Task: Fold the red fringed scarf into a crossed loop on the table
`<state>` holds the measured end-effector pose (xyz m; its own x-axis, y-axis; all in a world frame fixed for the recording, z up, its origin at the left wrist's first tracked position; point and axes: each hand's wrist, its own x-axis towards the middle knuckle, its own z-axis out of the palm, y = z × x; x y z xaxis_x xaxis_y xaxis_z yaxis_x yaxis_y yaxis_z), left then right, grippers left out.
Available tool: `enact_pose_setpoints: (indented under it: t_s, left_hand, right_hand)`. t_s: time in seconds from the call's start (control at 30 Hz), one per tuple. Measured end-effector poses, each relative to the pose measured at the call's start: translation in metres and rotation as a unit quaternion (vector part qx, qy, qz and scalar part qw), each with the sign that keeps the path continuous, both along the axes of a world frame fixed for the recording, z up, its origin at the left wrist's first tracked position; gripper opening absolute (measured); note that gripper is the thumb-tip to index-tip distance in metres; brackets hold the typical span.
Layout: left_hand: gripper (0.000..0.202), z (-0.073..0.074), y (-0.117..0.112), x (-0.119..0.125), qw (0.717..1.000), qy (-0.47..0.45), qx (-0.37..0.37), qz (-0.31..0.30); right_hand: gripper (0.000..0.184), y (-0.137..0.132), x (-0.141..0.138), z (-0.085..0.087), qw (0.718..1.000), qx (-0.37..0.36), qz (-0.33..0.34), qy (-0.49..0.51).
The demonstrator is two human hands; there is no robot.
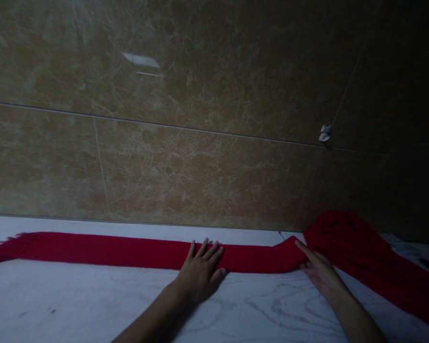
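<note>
A long red scarf (110, 250) lies stretched lengthwise along the white surface, its fringed end at the far left. My left hand (202, 271) rests flat on its middle part, fingers spread. At the scarf's right end, my right hand (320, 271) pinches the cloth between thumb and fingers, and that end is lifted and tilted a little. More red cloth (346, 238) lies bunched to the right of my right hand and trails toward the lower right edge. Whether it joins the flat strip is hidden behind my right hand.
The white surface (93, 305) has faint wood-grain lines. Behind it rises a brown marbled tile wall (200, 176) with a small white fitting (325, 133) on it. Dim, unclear items lie at the far right edge.
</note>
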<state>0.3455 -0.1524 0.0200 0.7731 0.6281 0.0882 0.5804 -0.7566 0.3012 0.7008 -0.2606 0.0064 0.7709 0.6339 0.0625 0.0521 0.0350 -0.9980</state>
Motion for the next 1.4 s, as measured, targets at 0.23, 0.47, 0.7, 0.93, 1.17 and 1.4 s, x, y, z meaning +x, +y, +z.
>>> enact_pose_setpoints:
  t_s: [0.23,0.47,0.7,0.93,1.17,1.4]
  left_hand:
    - [0.073,0.001,-0.001,-0.002,1.000,0.009,-0.004,-0.002]
    - [0.073,0.001,0.001,0.000,1.000,0.011,-0.011,-0.003]
    - [0.074,0.006,-0.003,-0.006,1.000,0.008,0.008,-0.002]
    - [0.077,0.007,-0.009,-0.015,0.999,0.024,-0.012,0.033]
    - [0.059,0.014,0.017,-0.036,0.998,0.018,0.008,0.061]
    - [0.059,-0.003,0.036,-0.049,0.997,0.038,0.035,0.058]
  right_hand:
    - [0.028,0.008,-0.016,-0.001,0.978,0.097,0.003,0.182]
    - [0.012,0.012,-0.017,-0.004,0.950,0.110,0.025,0.290]
    - [0.021,0.009,-0.024,0.006,0.935,0.151,0.041,0.319]
    - [0.034,0.002,-0.053,0.052,0.931,0.163,0.037,0.323]
    - [0.031,0.016,-0.128,0.115,0.938,0.228,0.108,0.236]
    - [0.066,0.012,-0.270,0.104,0.939,0.122,0.307,-0.095]
